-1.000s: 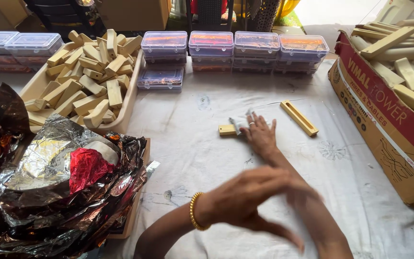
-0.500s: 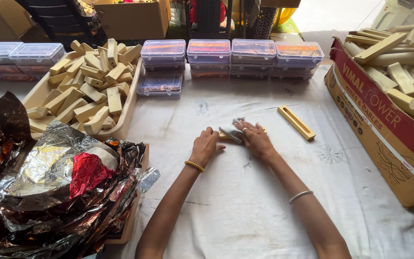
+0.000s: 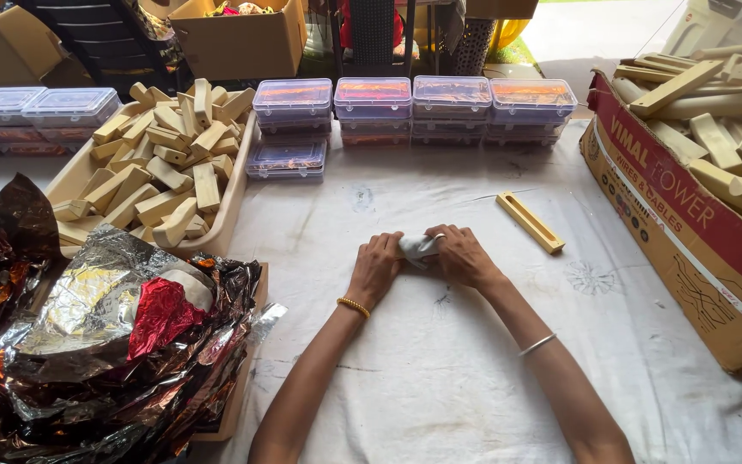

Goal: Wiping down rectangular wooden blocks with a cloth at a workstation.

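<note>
My left hand (image 3: pixel 377 267) and my right hand (image 3: pixel 461 254) meet at the middle of the white cloth-covered table (image 3: pixel 440 378). Both are closed around a small piece wrapped in silvery foil (image 3: pixel 418 247), which shows between the fingers. What lies under the foil is hidden. A long yellow wooden strip (image 3: pixel 530 222) lies on the cloth just right of my right hand, apart from it.
A tray (image 3: pixel 232 203) heaped with pale wooden blocks stands at the left rear. Crumpled foil sheets (image 3: pixel 96 344) fill the left front. Several clear plastic boxes (image 3: pixel 414 103) line the back. A cardboard box (image 3: pixel 689 249) of wooden pieces stands at the right.
My left hand came from the near front up to the table's middle and joined my right hand. Both now close on the foil-wrapped piece, which covers the small block seen before.
</note>
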